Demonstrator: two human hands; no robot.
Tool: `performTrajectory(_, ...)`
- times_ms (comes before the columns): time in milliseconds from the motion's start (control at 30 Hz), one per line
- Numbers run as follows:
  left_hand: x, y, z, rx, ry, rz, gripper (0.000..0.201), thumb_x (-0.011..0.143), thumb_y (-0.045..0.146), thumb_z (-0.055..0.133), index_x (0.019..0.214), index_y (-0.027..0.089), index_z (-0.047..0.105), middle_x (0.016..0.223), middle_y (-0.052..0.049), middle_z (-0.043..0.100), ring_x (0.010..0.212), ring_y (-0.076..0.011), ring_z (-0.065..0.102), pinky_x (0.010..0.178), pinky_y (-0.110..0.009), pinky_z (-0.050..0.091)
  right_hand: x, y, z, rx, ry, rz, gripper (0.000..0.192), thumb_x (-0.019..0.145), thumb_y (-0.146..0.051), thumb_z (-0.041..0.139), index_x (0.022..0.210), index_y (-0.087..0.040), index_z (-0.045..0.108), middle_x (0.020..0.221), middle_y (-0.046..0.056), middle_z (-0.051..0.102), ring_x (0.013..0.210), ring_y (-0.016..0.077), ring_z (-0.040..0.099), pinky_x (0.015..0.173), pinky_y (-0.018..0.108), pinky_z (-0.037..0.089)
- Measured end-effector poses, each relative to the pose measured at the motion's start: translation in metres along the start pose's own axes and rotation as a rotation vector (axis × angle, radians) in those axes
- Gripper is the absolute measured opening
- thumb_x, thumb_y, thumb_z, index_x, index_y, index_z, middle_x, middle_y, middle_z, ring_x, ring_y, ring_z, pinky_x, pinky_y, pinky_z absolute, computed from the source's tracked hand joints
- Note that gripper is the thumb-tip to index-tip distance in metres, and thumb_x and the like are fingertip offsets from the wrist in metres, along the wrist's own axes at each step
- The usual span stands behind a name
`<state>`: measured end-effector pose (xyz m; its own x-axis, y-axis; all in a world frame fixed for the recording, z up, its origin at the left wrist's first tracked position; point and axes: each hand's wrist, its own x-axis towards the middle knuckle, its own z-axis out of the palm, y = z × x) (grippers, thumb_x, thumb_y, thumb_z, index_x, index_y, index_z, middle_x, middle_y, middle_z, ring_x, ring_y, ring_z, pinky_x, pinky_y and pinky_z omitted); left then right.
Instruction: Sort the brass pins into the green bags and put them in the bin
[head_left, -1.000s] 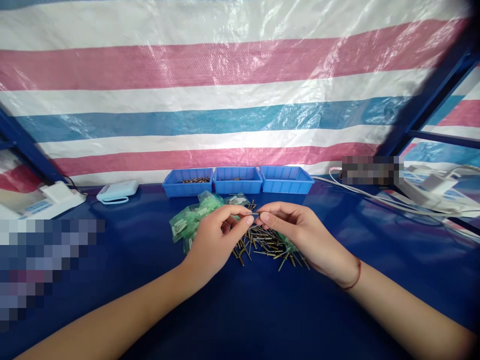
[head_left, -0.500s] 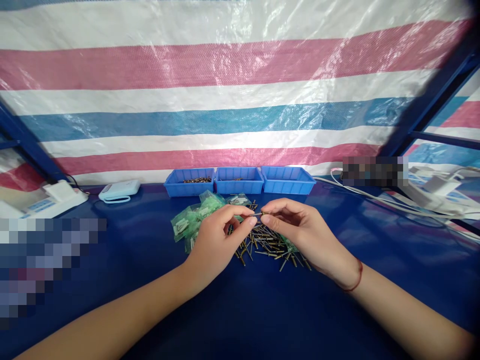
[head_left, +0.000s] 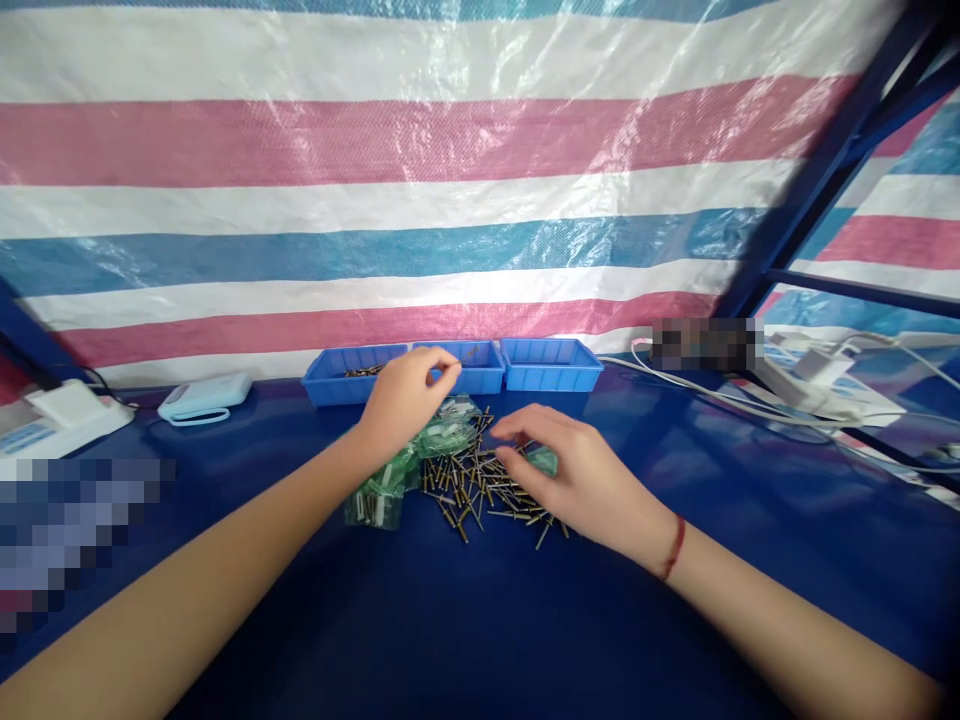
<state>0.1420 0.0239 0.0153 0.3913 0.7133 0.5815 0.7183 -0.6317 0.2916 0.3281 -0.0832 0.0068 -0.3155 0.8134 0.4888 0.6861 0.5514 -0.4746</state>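
Closed off at the far side by a glossy plastic sheet [head_left: 375,142], striped white, red and blue, creased and streaked with bright glare. Flanked at left by a dark blue post [head_left: 30,335], at right by a blue frame [head_left: 795,205] with a crossbar [head_left: 862,290]. Filled nearer by a dark blue tabletop [head_left: 450,640], faintly reflective at right.

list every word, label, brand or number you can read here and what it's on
No text is readable.
Left power strip: any print too small and blurred.
Right power strip: the same.
Blue bins and green bags: no lettering I can make out.
Pixelated patches: hidden.
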Motion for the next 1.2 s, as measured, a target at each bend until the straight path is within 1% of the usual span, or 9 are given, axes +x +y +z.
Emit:
performTrajectory(100, 0.03, -0.014, 0.016, 0.079, 0.013, -0.033, 0.018, 0.089, 0.025, 0.053, 0.088, 0.017, 0.068, 0.088, -0.008, 0.071, 0.082, -0.0239, 0.061, 0.074, -0.037, 0.046, -0.001, 0.007, 0.003, -0.167, -0.224, -0.015, 0.021, 0.088, -0.031, 0.058, 0.102, -0.018, 0.066, 0.095, 0.006, 0.066, 0.092, 0.0226, 0.057, 0.086, 0.042, 0.043)
performTrajectory(200, 0.033, -0.014, 0.029, 0.13, 0.019, -0.028, 0.026, 0.088, 0.03, 0.055, 0.103, 0.013, 0.067, 0.102, -0.014, 0.068, 0.097, -0.0309, 0.057, 0.084, -0.045, 0.044, -0.003, 0.009, 0.005, -0.242, -0.322, -0.001, 0.018, 0.089, -0.029, 0.057, 0.1, -0.019, 0.069, 0.094, 0.006, 0.065, 0.091, 0.0227, 0.056, 0.083, 0.041, 0.041)
performTrajectory(300, 0.012, -0.001, 0.026, 0.132, 0.002, 0.023, 0.031, 0.09, 0.034, 0.053, 0.112, 0.016, 0.064, 0.109, -0.011, 0.066, 0.102, -0.0296, 0.054, 0.09, -0.045, 0.042, -0.004, 0.007, 0.006, -0.274, -0.332, 0.005, 0.015, 0.09, -0.021, 0.054, 0.091, -0.02, 0.069, 0.094, 0.005, 0.065, 0.091, 0.0212, 0.054, 0.077, 0.036, 0.04)
performTrajectory(433, -0.03, 0.018, 0.006, 0.065, -0.071, 0.147, 0.022, 0.091, 0.031, 0.051, 0.102, 0.02, 0.067, 0.103, -0.004, 0.067, 0.095, -0.0233, 0.056, 0.09, -0.041, 0.042, -0.004, 0.006, 0.007, -0.3, -0.324, 0.012, 0.015, 0.09, -0.019, 0.053, 0.086, -0.019, 0.067, 0.092, 0.005, 0.064, 0.088, 0.0199, 0.054, 0.073, 0.033, 0.037)
performTrajectory(567, -0.067, 0.028, -0.009, -0.038, -0.095, 0.176, 0.018, 0.091, 0.026, 0.052, 0.1, 0.02, 0.066, 0.101, -0.004, 0.066, 0.094, -0.0206, 0.057, 0.087, -0.037, 0.043, -0.004, 0.005, 0.01, -0.309, -0.318, -0.006, 0.013, 0.089, -0.019, 0.053, 0.087, -0.018, 0.066, 0.091, 0.005, 0.064, 0.088, 0.0203, 0.053, 0.073, 0.033, 0.036)
performTrajectory(733, -0.087, 0.032, -0.011, -0.115, -0.086, 0.17, 0.016, 0.091, 0.021, 0.052, 0.101, 0.02, 0.064, 0.099, -0.003, 0.067, 0.094, -0.0191, 0.058, 0.087, -0.036, 0.044, -0.005, 0.003, 0.011, -0.284, -0.271, -0.031, 0.015, 0.091, -0.018, 0.048, 0.082, -0.017, 0.06, 0.082, 0.004, 0.064, 0.084, 0.0195, 0.053, 0.073, 0.034, 0.036)
performTrajectory(833, -0.087, 0.033, -0.012, -0.156, -0.081, 0.106, 0.017, 0.091, 0.021, 0.052, 0.104, 0.021, 0.063, 0.099, -0.002, 0.068, 0.093, -0.0188, 0.059, 0.086, -0.035, 0.045, -0.005, 0.002, 0.01, -0.169, -0.177, -0.006, 0.015, 0.093, -0.016, 0.044, 0.086, -0.017, 0.058, 0.079, 0.003, 0.063, 0.079, 0.0178, 0.054, 0.073, 0.034, 0.039)
performTrajectory(967, -0.087, 0.036, -0.014, -0.215, -0.106, -0.009, 0.017, 0.09, 0.025, 0.053, 0.103, 0.024, 0.064, 0.094, 0.0, 0.069, 0.085, -0.0181, 0.061, 0.08, -0.033, 0.048, -0.005, 0.002, 0.011, 0.227, -0.035, 0.072, 0.015, 0.094, -0.017, 0.045, 0.102, -0.02, 0.058, 0.093, 0.002, 0.066, 0.082, 0.0148, 0.059, 0.074, 0.03, 0.045)
performTrajectory(1200, -0.089, 0.045, -0.018, -0.359, -0.186, -0.206, 0.019, 0.087, 0.03, 0.058, 0.103, 0.025, 0.067, 0.087, 0.001, 0.069, 0.07, -0.0155, 0.059, 0.068, -0.029, 0.048, -0.003, -0.006, 0.018, 0.774, -0.03, 0.286, 0.016, 0.083, -0.027, 0.064, 0.097, -0.02, 0.059, 0.085, 0.002, 0.069, 0.079, 0.0148, 0.065, 0.07, 0.028, 0.052)
